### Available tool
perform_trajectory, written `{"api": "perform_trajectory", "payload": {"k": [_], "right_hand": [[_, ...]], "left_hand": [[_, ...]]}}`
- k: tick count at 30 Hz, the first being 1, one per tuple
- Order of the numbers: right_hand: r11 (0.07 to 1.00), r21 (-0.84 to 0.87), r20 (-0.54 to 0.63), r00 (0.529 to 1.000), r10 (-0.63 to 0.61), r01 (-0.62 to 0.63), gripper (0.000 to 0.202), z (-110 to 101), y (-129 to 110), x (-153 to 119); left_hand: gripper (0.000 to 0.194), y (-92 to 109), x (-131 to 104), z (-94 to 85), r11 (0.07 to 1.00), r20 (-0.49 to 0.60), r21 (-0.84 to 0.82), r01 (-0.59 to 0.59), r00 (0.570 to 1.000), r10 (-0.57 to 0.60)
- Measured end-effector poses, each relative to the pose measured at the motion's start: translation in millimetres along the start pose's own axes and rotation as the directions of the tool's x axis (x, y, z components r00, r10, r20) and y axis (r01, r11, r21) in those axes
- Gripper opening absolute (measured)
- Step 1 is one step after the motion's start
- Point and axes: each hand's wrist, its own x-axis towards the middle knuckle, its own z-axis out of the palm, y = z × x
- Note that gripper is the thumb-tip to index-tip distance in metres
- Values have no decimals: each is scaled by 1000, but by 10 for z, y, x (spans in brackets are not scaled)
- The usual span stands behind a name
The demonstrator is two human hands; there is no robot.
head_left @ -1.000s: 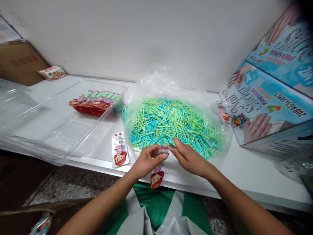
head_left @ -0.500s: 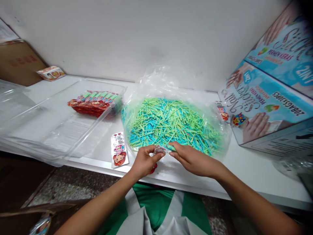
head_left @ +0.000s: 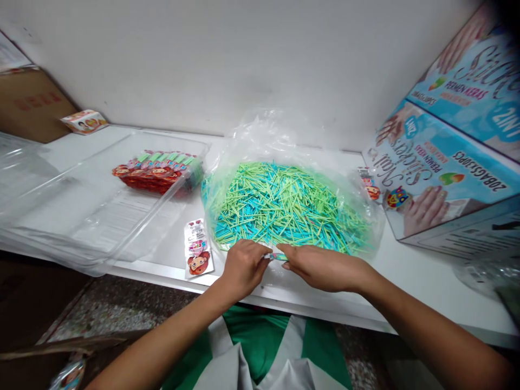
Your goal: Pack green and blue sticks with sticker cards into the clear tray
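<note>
Between my hands is a small clear packet (head_left: 278,256) with green and blue sticks in it. My left hand (head_left: 246,266) pinches its left end, and my right hand (head_left: 320,265) closes on its right end. Just beyond them, a large open plastic bag (head_left: 268,141) holds a heap of green and blue sticks (head_left: 280,206). A silver printed sachet (head_left: 197,249) with a red-haired figure lies left of my left hand. Farther left, a clear plastic tray (head_left: 101,260) holds a row of filled red packets (head_left: 156,173).
Blue printed boxes (head_left: 439,168) stand stacked at the right, with another sachet (head_left: 369,187) beside them. Clear plastic (head_left: 483,273) lies at the right edge. A brown carton (head_left: 34,103) and a small box (head_left: 85,122) are at the back left. A white wall rises behind.
My left hand has turned over and closed more tightly at the packet's left end. The red piece seen under it is now out of sight. My right hand has dipped slightly.
</note>
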Motion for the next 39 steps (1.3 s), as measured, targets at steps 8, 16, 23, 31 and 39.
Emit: {"api": "perform_trajectory", "payload": {"k": [8,16,23,31,39], "right_hand": [[999,53,-110,994,6,0,60,97,22,113],[977,175,-265,961,-76,125,33,-37,94,186],[911,405,-497,855,150,75,33,152,19,390],[689,722,-322,911,256,61,20,227,120,188],[768,641,-401,857,323,11,10,222,78,136]], "left_hand": [[17,235,58,-11,989,325,142,32,943,-77],[27,226,21,4,762,394,-529,373,903,-169],[32,212,44,135,451,452,-750,484,873,-184],[33,193,57,92,397,373,-800,450,891,-259],[33,241,72,125,378,364,-798,469,876,-317]]}}
